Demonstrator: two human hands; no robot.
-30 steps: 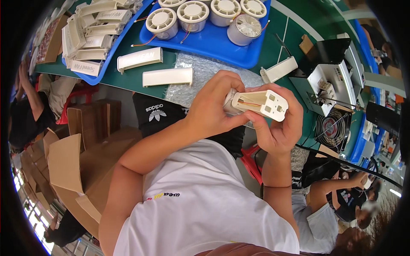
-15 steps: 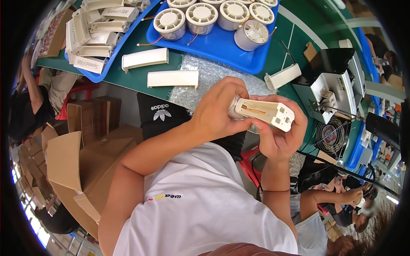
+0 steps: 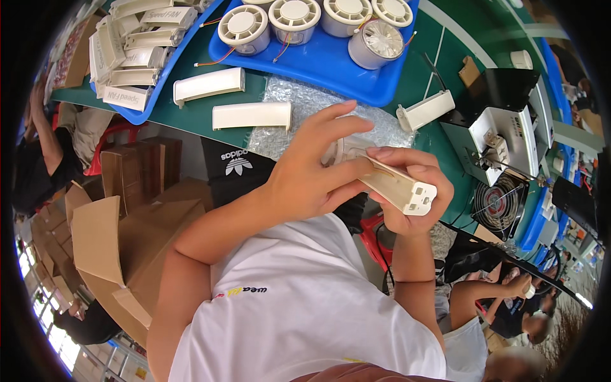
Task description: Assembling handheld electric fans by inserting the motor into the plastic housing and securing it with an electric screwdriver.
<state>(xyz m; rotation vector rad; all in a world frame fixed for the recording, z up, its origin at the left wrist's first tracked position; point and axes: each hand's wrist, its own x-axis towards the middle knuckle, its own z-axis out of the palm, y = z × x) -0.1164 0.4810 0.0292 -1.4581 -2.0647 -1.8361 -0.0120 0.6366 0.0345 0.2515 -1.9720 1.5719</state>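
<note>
Both hands are on a white, partly assembled handheld fan (image 3: pixel 398 191) above the table edge, its holed end tilted down to the right. My right hand (image 3: pixel 420 194) wraps round the handle, with the thumb near its holed end. My left hand (image 3: pixel 312 169) is at the fan's round head (image 3: pixel 347 149), its thumb reaching over the open side of the handle and its index finger raised. Much of the head is hidden by my fingers. Two loose white handle shells, one (image 3: pixel 251 116) nearer and one (image 3: pixel 210 86) farther, lie to the left on the green table.
A blue tray (image 3: pixel 305 67) holds several round white fan heads with thin wires. Another blue tray (image 3: pixel 144 114) at the far left holds stacked handle shells. Bubble wrap (image 3: pixel 270 137) lies under my hands. To the right are another shell (image 3: pixel 428 111), a metal machine (image 3: pixel 487 137) and a black cooling fan (image 3: pixel 499 204).
My left hand has loosened, its index finger lifting and its thumb moving over the handle's open side. The handheld fan has tilted, turning its holed end more toward me.
</note>
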